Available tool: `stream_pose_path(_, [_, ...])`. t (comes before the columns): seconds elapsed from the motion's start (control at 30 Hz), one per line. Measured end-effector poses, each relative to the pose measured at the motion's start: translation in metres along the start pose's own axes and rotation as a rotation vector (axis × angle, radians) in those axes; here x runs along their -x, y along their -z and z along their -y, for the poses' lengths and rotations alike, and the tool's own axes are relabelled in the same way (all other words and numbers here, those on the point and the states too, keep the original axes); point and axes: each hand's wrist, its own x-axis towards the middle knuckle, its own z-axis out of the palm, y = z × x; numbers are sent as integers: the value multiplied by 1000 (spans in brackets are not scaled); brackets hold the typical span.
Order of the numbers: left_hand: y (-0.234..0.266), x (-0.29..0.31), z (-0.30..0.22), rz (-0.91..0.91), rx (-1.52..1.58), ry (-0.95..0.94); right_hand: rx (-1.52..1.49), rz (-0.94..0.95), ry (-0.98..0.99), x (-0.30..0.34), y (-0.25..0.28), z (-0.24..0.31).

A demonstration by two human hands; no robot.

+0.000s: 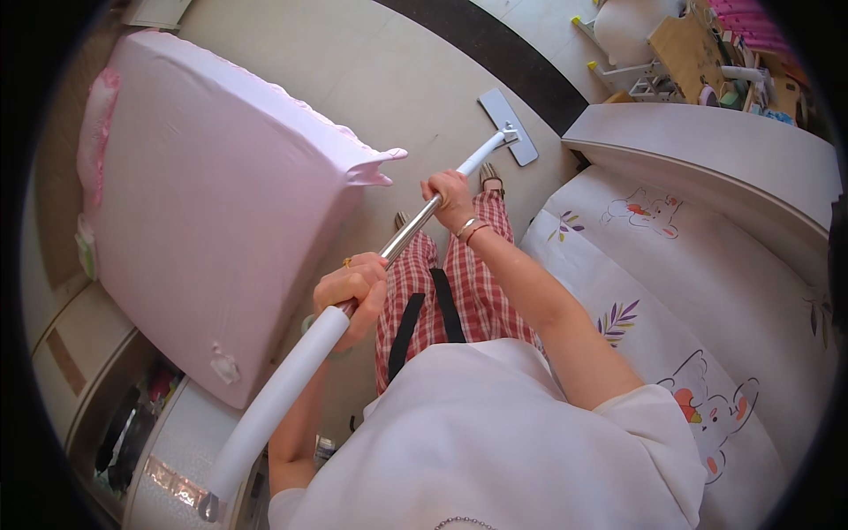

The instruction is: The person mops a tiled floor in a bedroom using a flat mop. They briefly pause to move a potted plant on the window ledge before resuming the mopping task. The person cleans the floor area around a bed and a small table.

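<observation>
A flat mop (412, 233) with a metal and white pole slants from near my body toward the far right. My left hand (351, 291) is closed around the pole just beyond its thick white sleeve (281, 393). Farther down the pole, my right hand (450, 198) wraps it, a bracelet and a reddish band on that wrist. The mop's rectangular grey head (525, 143) lies on the pale floor (389, 79), just beyond my feet. The sleeve's near end hangs over the lower left.
A pink cloth covers a large block-shaped piece (221, 185) on the left. To the right stands a sofa (565, 256) with a rabbit-patterned cover. Beyond it are cluttered shelves (760, 79). A dark strip (495, 40) crosses the floor. An open compartment (119, 424) is at lower left.
</observation>
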Motion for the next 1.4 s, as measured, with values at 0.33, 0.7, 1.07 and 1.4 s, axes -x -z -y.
stream_pose_path(0.33, [49, 115, -45, -142, -67, 15, 70, 436, 183, 35, -39, 109])
stream_pose_path(0.7, [-40, 21, 83, -215, 105, -169, 433, 161, 90, -8, 17, -64])
stream_pose_path(1.07, [5, 176, -18, -551, -88, 124, 98, 533, 259, 47, -76, 91])
stream_pose_path(1.4, [-48, 260, -92, -814, -150, 206, 58, 1018, 442, 127, -75, 172])
